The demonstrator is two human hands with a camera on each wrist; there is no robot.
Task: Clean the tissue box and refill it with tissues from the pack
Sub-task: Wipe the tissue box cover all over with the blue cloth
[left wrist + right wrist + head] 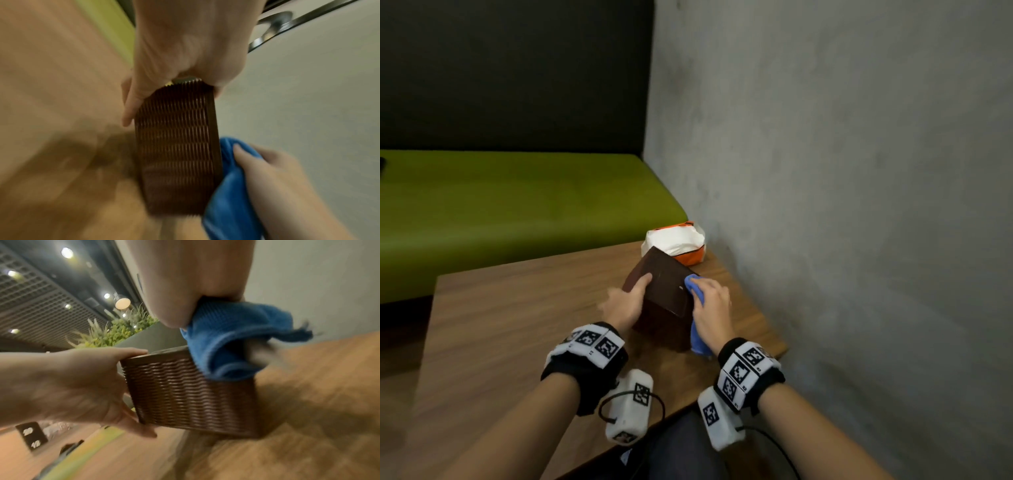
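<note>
The tissue box [664,301], a dark brown woven-pattern container, is standing on the wooden table [517,325] near the grey wall [859,171], tipped so that one lower edge is bearing on the tabletop. The tissue pack [675,242], white with orange ends, is lying just behind it at the table's far corner.

The left hand [627,301] is gripping the box from its left side, thumb laid across the smooth top panel and fingers curled down the side. The right hand [710,306] is holding a bunched blue cloth [697,329] and pressing it against the box's right face; the fingers are closed around the cloth.

The step in hand appears to be wiping the exterior; refilling is not yet begun.

For good execution:
- The left hand should be keeping a firm counter-pressure, since the tipped box is likely to slide or rotate under each stroke.
- Strokes should be following the ribs of the weave, where dust probably lodges.
- A loose cloth end is hanging below the hand; it should be gathered in so that it is not dragging on the table.
- The pack should be kept apart from the wiping zone.
</note>
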